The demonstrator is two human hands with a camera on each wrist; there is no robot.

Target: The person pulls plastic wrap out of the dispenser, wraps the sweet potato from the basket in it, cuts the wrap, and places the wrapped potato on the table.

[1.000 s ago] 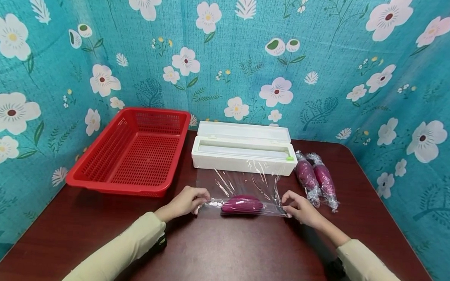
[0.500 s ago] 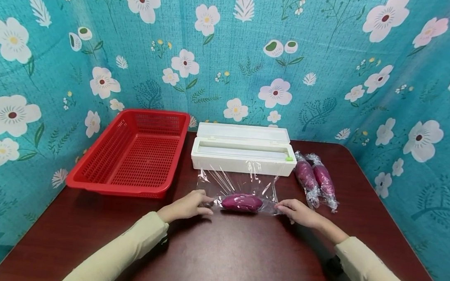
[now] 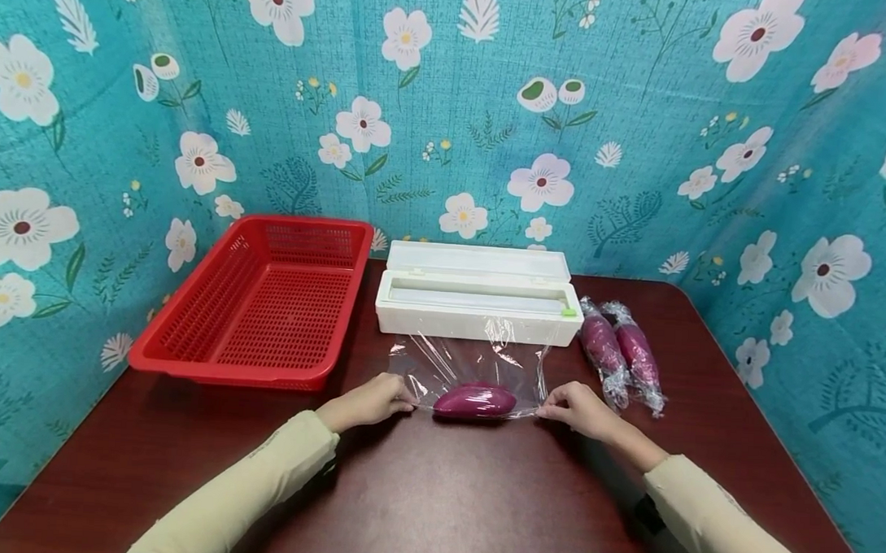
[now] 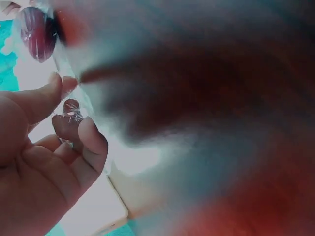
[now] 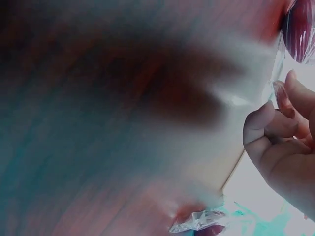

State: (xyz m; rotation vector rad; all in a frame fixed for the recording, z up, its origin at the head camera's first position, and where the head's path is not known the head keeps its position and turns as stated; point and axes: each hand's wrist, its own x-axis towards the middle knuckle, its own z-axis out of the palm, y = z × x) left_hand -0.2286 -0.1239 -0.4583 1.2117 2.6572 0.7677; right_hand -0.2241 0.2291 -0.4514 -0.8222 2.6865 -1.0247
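A sheet of cling film (image 3: 451, 360) runs from the front of a white dispenser box (image 3: 478, 324) toward me. Under its near edge lies a magenta sweet potato (image 3: 475, 401), tapered at both ends and showing through the film. My left hand (image 3: 374, 400) pinches the film's near left corner. On the other side, my right hand (image 3: 583, 408) pinches the near right corner. Both wrist views show film between thumb and fingers, with the sweet potato (image 4: 38, 34) just beyond the left fingertips.
The box's lid stands raised, with a green slider (image 3: 569, 312) at its right end. A red plastic basket (image 3: 330, 362) stands on the left. Two film-wrapped sweet potatoes (image 3: 605, 347) lie right of the box. A floral curtain (image 3: 432, 178) borders the brown table (image 3: 450, 504).
The film's near edge was stretched flat across the sweet potato, then bunched at both ends. Now both hands pinch its corners, closer together than a second ago, with the film drawn over the sweet potato.
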